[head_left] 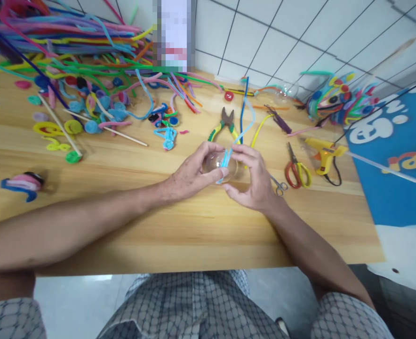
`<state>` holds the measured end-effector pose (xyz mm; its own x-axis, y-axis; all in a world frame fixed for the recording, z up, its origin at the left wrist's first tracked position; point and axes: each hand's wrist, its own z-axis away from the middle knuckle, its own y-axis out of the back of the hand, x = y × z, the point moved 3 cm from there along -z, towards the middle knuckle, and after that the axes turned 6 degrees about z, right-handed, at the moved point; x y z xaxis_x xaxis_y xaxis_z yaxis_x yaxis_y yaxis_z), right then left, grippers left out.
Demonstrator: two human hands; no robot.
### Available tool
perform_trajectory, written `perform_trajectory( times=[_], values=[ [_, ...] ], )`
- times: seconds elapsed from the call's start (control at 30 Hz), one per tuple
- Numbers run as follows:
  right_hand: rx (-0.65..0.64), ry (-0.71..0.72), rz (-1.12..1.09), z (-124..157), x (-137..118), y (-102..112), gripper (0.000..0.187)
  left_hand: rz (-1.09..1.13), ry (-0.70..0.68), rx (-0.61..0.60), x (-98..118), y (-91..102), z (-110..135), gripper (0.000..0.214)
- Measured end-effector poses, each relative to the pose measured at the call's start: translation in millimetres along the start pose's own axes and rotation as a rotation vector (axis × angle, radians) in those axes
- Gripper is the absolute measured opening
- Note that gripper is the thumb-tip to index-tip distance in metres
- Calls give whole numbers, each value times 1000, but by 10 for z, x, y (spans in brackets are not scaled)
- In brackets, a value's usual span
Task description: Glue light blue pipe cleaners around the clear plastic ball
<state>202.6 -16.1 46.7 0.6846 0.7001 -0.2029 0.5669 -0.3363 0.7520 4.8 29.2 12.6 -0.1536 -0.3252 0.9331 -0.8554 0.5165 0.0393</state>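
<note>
A clear, see-through ball (212,161) is between my two hands, just above the wooden table. Around its middle runs a light blue pipe cleaner (225,160), with one loose end rising past my right fingers. My left hand (188,173) grips the ball from the left, thumb pressed on the blue band. On the other side, my right hand (253,176) curves round with fingertips at the top of the band and thumb near its bottom. Right behind the ball lie green-and-yellow pliers (227,117), handles partly hidden by my hands.
Red-and-yellow scissors (297,174), small metal scissors (281,189) and a yellow glue gun (324,151) lie on the right. A heap of coloured pipe cleaners (88,40) fills the back left, with coiled pieces (102,103) before it. A tiled wall (264,33) stands behind.
</note>
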Motion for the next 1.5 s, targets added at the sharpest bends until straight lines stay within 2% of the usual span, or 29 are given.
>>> perform_trajectory(
  times=[0.13,0.27,0.33,0.4,0.43,0.5,0.57,0.6,0.7,0.8,0.9,1.03,1.13,1.23,1.27,1.3,1.33,1.4,1.43,1.5],
  values=[
    [24,23,206,-26,-68,168,61,-20,11,13,1,-12,-2,44],
    [-151,23,500,124,-197,426,17,-25,44,16,-2,-21,-3,44],
    [-221,-53,587,201,-271,649,37,-40,62,14,-8,-22,-5,46],
    [-234,-131,532,230,-366,872,47,-51,78,16,-5,-20,-7,47],
    [-237,-178,466,229,-411,953,46,-52,86,20,2,-19,-8,48],
    [-220,-269,344,205,-471,1017,34,-45,101,25,20,-15,-8,47],
    [-179,-318,308,173,-469,942,14,-38,107,23,37,-13,-8,45],
    [-157,-320,320,157,-441,862,12,-36,105,22,41,-13,-8,44],
    [-145,-288,373,120,-287,549,23,-35,92,21,32,-12,-8,44],
    [-179,-262,361,91,-152,305,21,-31,73,16,27,-14,-6,44],
    [-156,-222,404,53,-126,198,17,-51,51,5,55,-16,-6,44],
    [-96,-148,498,-15,-77,167,18,-64,33,-15,96,-17,-6,44],
    [-55,-210,452,-29,127,356,15,-59,45,-13,89,-12,0,44],
    [68,-401,417,62,369,807,11,-42,57,0,58,-6,8,45],
    [161,-486,426,123,413,979,10,-36,66,3,45,-6,9,46],
    [253,-536,455,192,417,1126,6,-23,76,10,32,-5,9,46],
    [264,-548,481,255,383,1211,6,4,87,20,22,-4,6,47],
    [179,-450,492,351,197,1198,38,112,115,40,8,-1,-5,47],
    [100,-361,472,379,60,1104,57,185,131,50,4,1,-13,48],
    [-40,-237,416,392,-228,821,84,329,165,62,4,10,-33,51]
  ],
)
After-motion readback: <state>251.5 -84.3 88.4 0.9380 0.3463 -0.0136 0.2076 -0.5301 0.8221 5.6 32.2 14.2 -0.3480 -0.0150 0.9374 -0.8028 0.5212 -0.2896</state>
